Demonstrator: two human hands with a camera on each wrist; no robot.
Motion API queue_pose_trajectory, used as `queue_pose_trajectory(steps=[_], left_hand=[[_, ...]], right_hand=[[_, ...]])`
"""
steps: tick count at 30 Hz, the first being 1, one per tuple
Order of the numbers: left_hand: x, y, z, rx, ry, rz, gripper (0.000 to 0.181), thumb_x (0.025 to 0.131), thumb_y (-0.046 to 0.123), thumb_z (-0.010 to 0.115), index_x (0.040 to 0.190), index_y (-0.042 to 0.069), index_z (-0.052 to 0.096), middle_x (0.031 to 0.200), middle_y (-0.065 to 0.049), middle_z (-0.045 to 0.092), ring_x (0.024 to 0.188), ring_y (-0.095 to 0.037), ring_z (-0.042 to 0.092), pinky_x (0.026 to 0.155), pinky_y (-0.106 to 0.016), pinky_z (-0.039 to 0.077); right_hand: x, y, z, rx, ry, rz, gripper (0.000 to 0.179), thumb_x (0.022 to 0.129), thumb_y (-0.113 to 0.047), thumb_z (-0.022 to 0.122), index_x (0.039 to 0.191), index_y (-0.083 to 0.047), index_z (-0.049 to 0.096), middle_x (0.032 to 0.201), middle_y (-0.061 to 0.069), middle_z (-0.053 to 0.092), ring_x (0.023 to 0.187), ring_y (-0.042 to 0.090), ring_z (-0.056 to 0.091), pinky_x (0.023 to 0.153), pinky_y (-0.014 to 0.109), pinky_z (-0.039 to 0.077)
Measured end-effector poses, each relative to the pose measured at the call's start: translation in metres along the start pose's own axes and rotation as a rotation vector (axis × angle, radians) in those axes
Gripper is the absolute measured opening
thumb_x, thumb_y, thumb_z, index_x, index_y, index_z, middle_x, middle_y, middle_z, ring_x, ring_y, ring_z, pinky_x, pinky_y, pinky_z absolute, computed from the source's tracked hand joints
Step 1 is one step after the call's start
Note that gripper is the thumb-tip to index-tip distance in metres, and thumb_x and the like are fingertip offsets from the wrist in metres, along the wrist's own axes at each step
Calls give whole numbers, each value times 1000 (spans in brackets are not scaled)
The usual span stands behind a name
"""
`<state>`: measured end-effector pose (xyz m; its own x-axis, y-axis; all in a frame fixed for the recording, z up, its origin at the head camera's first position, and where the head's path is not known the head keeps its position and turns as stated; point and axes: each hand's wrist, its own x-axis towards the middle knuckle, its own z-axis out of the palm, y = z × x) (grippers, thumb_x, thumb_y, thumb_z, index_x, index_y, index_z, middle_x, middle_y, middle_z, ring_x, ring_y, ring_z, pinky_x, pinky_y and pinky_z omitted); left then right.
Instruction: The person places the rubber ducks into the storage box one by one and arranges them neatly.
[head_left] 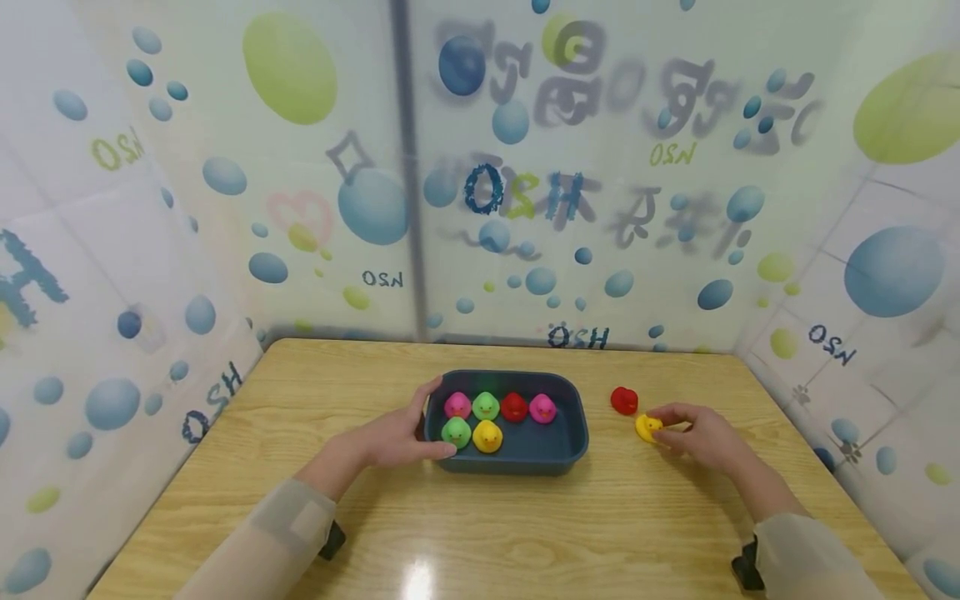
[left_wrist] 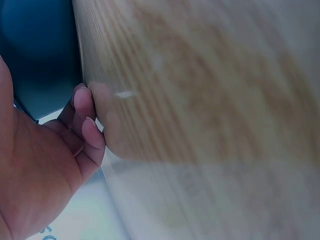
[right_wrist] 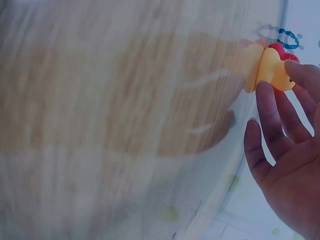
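A dark blue plastic bin (head_left: 510, 468) sits on the table with several small rubber ducks inside. In its back row are a pink duck (head_left: 457, 406), a green one, a red one (head_left: 514, 407) and another pink one; a green duck (head_left: 456, 432) and a yellow duck (head_left: 487, 437) make up the front row. My left hand (head_left: 393, 435) grips the bin's left end, thumb at the front corner and fingers along the side. To the right of the bin, my right hand (head_left: 701, 435) pinches another yellow rubber duck (right_wrist: 272, 70) at the tabletop. A red rubber duck (head_left: 624, 401) lies just behind it.
The wood-grain table (head_left: 480, 533) is glossy and reflects light at its front. Behind it and on both sides hang pale curtains (head_left: 480, 275) with blue and green dots. A dark wrist device (head_left: 747, 568) shows below the right sleeve.
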<state>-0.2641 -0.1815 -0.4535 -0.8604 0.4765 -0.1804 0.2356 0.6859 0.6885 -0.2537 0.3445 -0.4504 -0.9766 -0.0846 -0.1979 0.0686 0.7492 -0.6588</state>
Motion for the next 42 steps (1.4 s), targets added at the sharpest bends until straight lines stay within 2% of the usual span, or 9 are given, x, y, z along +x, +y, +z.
queue_pose_trajectory(steps=[7, 13, 20, 27, 32, 39, 42], left_hand=[[2, -1, 0, 14, 9, -11, 123, 93, 70, 77, 177, 29, -3, 161, -27, 55, 141, -36, 61, 126, -59, 42], [3, 0, 0, 20, 5, -11, 123, 93, 70, 77, 177, 28, -3, 162, -27, 55, 142, -36, 61, 126, -58, 42], [2, 0, 1, 18, 5, -18, 122, 93, 69, 78, 177, 29, -2, 163, -27, 53, 143, -38, 60, 126, -60, 42], [2, 0, 1, -1, 2, -26, 122, 93, 68, 78, 177, 31, -2, 164, -26, 52, 143, -37, 59, 126, -60, 41], [3, -2, 0, 18, 6, -31, 122, 93, 70, 78, 177, 32, -3, 162, -26, 55, 142, -38, 60, 126, -60, 42], [3, -3, 0, 23, 2, -37, 121, 93, 69, 77, 177, 33, -3, 166, -25, 50, 144, -39, 58, 127, -61, 41], [3, -3, 0, 24, 3, -37, 122, 92, 71, 77, 177, 34, -3, 166, -25, 51, 144, -39, 58, 127, -61, 41]], right_hand=[[-7, -8, 5, -11, 30, -1, 45, 103, -29, 78, 142, -7, 70, 133, 20, 70, 89, 22, 66, 74, 32, 59], [-13, -10, 12, -65, 63, -45, 39, 99, -28, 83, 134, -11, 76, 128, 16, 73, 87, 23, 60, 67, 29, 55], [-23, -20, 18, -107, 86, -128, 39, 99, -31, 83, 133, -12, 75, 123, 13, 74, 86, 22, 58, 63, 28, 51], [-27, -35, 23, -70, 228, -272, 38, 100, -24, 83, 135, -11, 73, 124, 13, 74, 78, 16, 56, 59, 26, 49], [-27, -56, 24, -30, 298, -359, 37, 101, -24, 82, 135, -14, 73, 121, 11, 73, 71, 13, 55, 57, 26, 47], [-21, -87, 35, -19, 279, -428, 38, 99, -20, 84, 135, -15, 75, 109, 6, 68, 76, 16, 56, 62, 24, 51], [-18, -98, 42, 3, 247, -441, 40, 99, -20, 84, 137, -13, 73, 111, 7, 68, 77, 16, 56, 62, 24, 50]])
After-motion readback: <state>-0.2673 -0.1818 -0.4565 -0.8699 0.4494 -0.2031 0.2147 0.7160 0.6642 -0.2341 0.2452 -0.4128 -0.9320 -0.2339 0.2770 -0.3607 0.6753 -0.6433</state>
